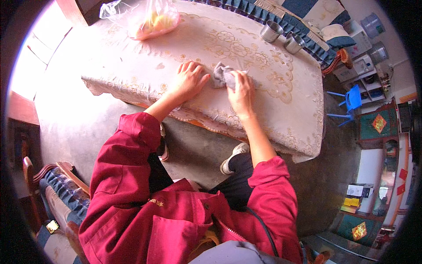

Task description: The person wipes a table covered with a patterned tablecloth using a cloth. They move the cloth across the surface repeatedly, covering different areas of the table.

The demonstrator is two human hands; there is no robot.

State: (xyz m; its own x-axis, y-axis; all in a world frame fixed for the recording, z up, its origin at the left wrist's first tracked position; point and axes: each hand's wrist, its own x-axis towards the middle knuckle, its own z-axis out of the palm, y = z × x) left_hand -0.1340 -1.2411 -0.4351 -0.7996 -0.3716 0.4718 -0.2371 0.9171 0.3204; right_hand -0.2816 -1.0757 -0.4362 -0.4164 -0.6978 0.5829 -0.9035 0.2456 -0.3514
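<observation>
My right hand grips a crumpled greyish cloth and presses it on a table draped in a pale tablecloth with a gold flower pattern. Part of the cloth is hidden under my fingers. To its left, my left hand lies palm down on the tablecloth, holding nothing, its thumb pointing toward the cloth. A small gap separates that thumb from the cloth.
A plastic bag with yellowish contents sits at the table's far left. Two metal cups, one here and another, stand along the far edge by a sofa. A blue chair stands right of the table.
</observation>
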